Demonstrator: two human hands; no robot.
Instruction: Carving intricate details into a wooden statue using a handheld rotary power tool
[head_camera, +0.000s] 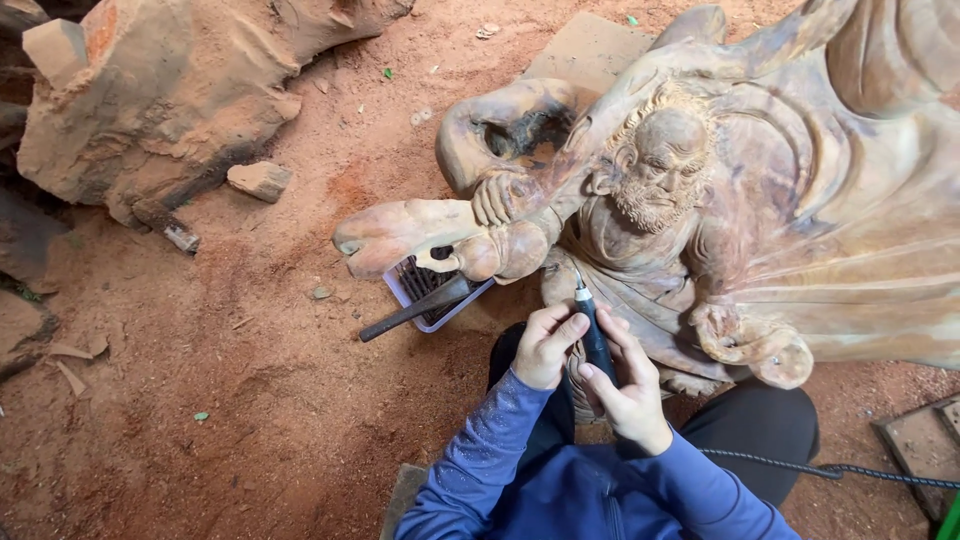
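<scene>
Far left lies a rough uncut log (160, 90), then a small basket of tools (432, 292); near the middle, the left hand (545, 345) and right hand (625, 385) are both closed round a rotary carving tool (594, 335), tip at the wooden figure's (700, 200) robe; face and beard look finished, the lower folds seem unrefined

The carved wooden figure (700, 200) lies right of the small basket (405, 290), which sits under its outstretched arm, with the rough log (170, 90) far left of the figure and both hands (590, 365) just before it.
</scene>
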